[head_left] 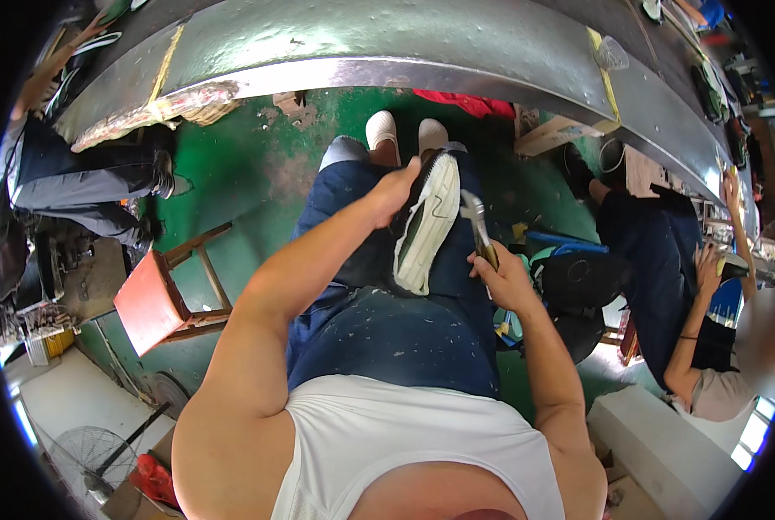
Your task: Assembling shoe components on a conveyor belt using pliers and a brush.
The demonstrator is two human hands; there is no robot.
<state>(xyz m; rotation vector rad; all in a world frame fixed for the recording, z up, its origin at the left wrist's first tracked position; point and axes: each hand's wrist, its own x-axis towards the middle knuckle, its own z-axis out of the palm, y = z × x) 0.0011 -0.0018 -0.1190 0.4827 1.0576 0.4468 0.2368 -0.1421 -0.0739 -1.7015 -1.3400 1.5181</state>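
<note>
A shoe upper [429, 227] lies bottom side up across my thighs, its long pale underside facing me. A dark curved line runs over that underside, and dark material shows along the edge. My left hand [393, 192] is closed on the shoe's dark side near its far end; some fingers are hidden behind it. Beside the shoe, to its right, my right hand [504, 276] grips metal-headed pincers [478, 222] by their handles. The head of the pincers points away from me and appears just apart from the pale underside. Their jaws are too small to read.
A long metal-topped bench [335, 39] crosses ahead of me. To my left stands a red-seated stool [152, 299], with a fan [93, 459] behind it. A co-worker [656, 251] sits at right, beside a black bag-like object [578, 290]. Another person's legs [93, 178] show at left.
</note>
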